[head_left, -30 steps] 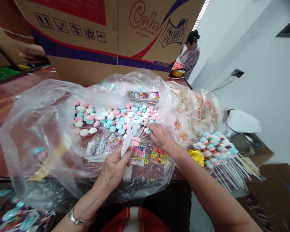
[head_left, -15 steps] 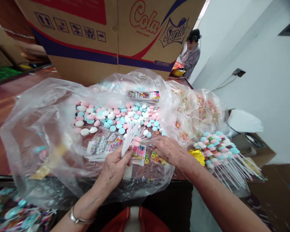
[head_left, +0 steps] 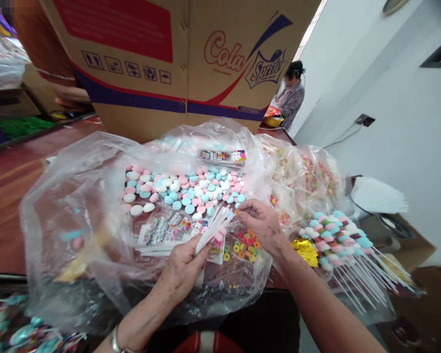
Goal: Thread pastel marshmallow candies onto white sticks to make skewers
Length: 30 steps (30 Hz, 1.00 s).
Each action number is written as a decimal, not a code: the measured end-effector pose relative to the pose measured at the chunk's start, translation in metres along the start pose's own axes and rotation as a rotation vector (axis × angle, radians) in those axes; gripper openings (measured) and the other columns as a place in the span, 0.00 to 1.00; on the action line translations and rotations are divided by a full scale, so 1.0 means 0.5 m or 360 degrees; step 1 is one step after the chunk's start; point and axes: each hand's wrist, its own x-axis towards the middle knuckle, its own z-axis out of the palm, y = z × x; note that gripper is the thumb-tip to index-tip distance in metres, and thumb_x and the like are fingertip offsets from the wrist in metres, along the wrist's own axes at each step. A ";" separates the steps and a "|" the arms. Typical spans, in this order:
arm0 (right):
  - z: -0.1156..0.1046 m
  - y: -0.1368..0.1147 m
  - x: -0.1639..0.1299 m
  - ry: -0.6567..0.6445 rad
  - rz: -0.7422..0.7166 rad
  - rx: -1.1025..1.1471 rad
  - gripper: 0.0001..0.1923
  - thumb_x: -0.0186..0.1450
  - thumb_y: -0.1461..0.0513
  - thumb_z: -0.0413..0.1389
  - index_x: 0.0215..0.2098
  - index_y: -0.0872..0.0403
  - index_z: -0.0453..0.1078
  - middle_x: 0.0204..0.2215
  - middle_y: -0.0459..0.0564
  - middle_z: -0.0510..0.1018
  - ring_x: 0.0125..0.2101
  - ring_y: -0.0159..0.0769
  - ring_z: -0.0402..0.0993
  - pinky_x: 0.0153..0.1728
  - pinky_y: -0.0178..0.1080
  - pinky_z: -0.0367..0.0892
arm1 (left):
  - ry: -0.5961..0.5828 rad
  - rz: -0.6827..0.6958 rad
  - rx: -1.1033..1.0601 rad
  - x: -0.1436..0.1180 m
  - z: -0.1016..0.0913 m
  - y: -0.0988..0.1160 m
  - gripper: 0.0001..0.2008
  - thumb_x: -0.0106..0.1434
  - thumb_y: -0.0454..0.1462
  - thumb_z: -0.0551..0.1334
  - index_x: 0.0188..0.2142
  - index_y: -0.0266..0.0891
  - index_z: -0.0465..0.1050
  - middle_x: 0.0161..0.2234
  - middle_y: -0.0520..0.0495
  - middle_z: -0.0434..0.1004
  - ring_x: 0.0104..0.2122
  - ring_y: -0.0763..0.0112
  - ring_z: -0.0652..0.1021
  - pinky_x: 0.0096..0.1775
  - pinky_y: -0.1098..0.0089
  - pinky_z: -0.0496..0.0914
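My left hand [head_left: 185, 267] is closed around a fanned bundle of white sticks [head_left: 213, 228], whose tips point up and to the right. My right hand [head_left: 260, 224] is just right of those tips, thumb and fingers pinched on a small orange ring candy [head_left: 237, 213]. Below it, several red, yellow and green ring candies [head_left: 248, 249] lie on clear plastic. Pink, blue and white marshmallows [head_left: 191, 189] spread out beyond both hands. Under the sticks are printed wrappers [head_left: 169, 228], with a pink marshmallow [head_left: 219, 234] partly hidden by the sticks.
Finished candy skewers [head_left: 340, 238] lie at the right, beside gold ties [head_left: 306, 251]. A large carton [head_left: 132, 93] stands behind. Clear bags [head_left: 305, 169] of candy are at back right, and another wrapper stack [head_left: 222, 157] is at the back. A person [head_left: 292, 95] works farther off.
My right hand has moved from over the ring candies up to the stick tips, uncovering more rings. The stick bundle has tilted further right. The head view has shifted slightly.
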 end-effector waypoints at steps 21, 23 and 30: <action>0.038 0.006 -0.016 0.0205 -0.0254 -0.0074 0.08 0.60 0.63 0.55 0.35 0.51 0.75 0.33 0.45 0.80 0.34 0.35 0.75 0.39 0.37 0.69 | 0.0048 -0.0018 0.0097 0.004 0.002 0.002 0.16 0.65 0.45 0.57 0.23 0.41 0.69 0.17 0.57 0.64 0.20 0.72 0.65 0.26 0.74 0.60; 0.036 0.006 -0.014 0.0168 -0.0186 0.0032 0.07 0.60 0.62 0.55 0.35 0.51 0.75 0.31 0.45 0.80 0.32 0.34 0.75 0.36 0.36 0.69 | 0.0037 -0.0022 0.0093 0.005 0.002 0.001 0.16 0.65 0.45 0.57 0.23 0.41 0.68 0.17 0.57 0.64 0.21 0.72 0.66 0.26 0.74 0.60; 0.026 -0.019 -0.015 0.0108 -0.0538 -0.0106 0.07 0.60 0.64 0.55 0.34 0.50 0.76 0.35 0.46 0.80 0.38 0.35 0.75 0.43 0.38 0.68 | 0.0101 -0.0055 -0.0007 0.002 0.002 -0.002 0.16 0.64 0.45 0.57 0.22 0.41 0.66 0.18 0.57 0.62 0.21 0.73 0.64 0.26 0.73 0.58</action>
